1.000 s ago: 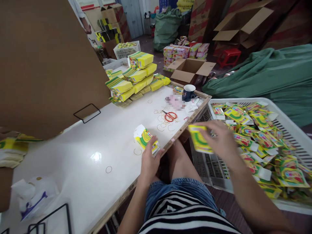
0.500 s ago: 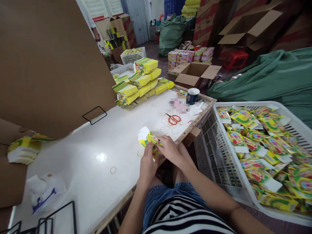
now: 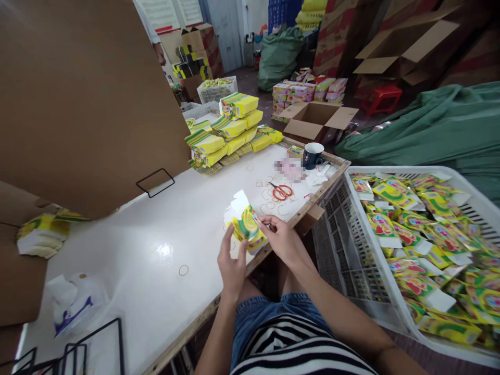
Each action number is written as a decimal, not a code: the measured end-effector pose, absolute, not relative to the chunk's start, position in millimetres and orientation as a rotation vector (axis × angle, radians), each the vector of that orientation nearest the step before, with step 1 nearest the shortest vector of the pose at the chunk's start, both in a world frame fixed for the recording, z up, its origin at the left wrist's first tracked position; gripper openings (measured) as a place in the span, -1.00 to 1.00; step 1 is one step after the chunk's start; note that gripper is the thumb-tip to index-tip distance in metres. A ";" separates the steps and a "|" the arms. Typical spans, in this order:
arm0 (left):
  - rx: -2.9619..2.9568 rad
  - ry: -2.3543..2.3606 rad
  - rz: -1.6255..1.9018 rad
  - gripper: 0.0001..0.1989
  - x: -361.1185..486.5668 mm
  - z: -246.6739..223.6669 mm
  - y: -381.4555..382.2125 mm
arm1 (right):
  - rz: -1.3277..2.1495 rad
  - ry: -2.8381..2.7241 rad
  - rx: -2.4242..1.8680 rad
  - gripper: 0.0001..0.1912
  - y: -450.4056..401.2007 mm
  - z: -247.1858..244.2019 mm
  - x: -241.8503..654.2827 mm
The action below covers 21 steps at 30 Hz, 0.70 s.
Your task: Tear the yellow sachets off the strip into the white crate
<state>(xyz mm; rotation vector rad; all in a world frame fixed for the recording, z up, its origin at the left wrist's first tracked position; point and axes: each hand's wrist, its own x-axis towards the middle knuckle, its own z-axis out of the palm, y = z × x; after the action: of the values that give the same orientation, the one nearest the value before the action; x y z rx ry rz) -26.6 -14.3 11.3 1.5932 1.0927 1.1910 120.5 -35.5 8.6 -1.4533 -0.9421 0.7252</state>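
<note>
Yellow printed cartons [image 3: 248, 223] with white flaps are between my hands, over the table's near edge; how many there are is hard to tell. My right hand [image 3: 278, 234] pinches their right side between thumb and fingers. On the left side, my left hand [image 3: 233, 260] has thumb and fingers apart around the lower left of the cartons, its fingertips at them. Beyond the hands, red-handled scissors [image 3: 282, 192] lie among loose rubber bands on the white table [image 3: 148, 224].
Stacked yellow carton bundles [image 3: 228, 130] stand at the table's far end, near a dark mug [image 3: 313, 155]. To the right is a white crate [image 3: 406, 317] of yellow cartons. Tissues [image 3: 72, 307] and black wire frames [image 3: 121, 346] are at lower left.
My left hand has opened its fingers and shifted slightly down and left. The cartons are turned more upright and show more of their printed face. The whole view has shifted slightly.
</note>
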 end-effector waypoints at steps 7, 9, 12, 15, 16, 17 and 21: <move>1.006 0.668 0.901 -0.41 -17.4 24.1 -7.3 | 1.097 -0.694 -1.165 -0.64 -59.1 32.4 118.0; 0.963 0.530 0.814 -0.32 -13.6 29.7 -9.9 | 1.133 -0.625 -1.101 -0.63 -59.1 30.6 116.2; 0.956 0.456 0.800 -0.33 -11.6 35.0 -13.2 | 1.181 -0.583 -1.031 -0.62 -58.3 26.1 116.0; 0.947 0.493 0.839 -0.41 -12.5 33.4 -12.2 | 1.141 -0.700 -1.094 -0.67 -61.1 26.1 118.8; 0.936 0.507 0.851 -0.42 -12.9 32.4 -11.4 | 1.058 -0.773 -1.160 -0.70 -62.5 27.7 120.5; 0.922 0.517 0.862 -0.44 -13.2 31.7 -10.6 | 0.934 -0.855 -1.235 -0.74 -63.7 30.2 122.8; 0.869 0.511 0.858 -0.49 -12.0 34.1 -10.4 | 0.457 -1.275 -1.323 -0.72 -62.3 48.4 135.8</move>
<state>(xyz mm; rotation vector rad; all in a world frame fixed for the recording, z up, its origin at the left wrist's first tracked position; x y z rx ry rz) -12.0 -10.4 34.1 0.8691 0.5106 0.8578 135.8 -62.3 48.4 -1.3230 -1.2753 0.4569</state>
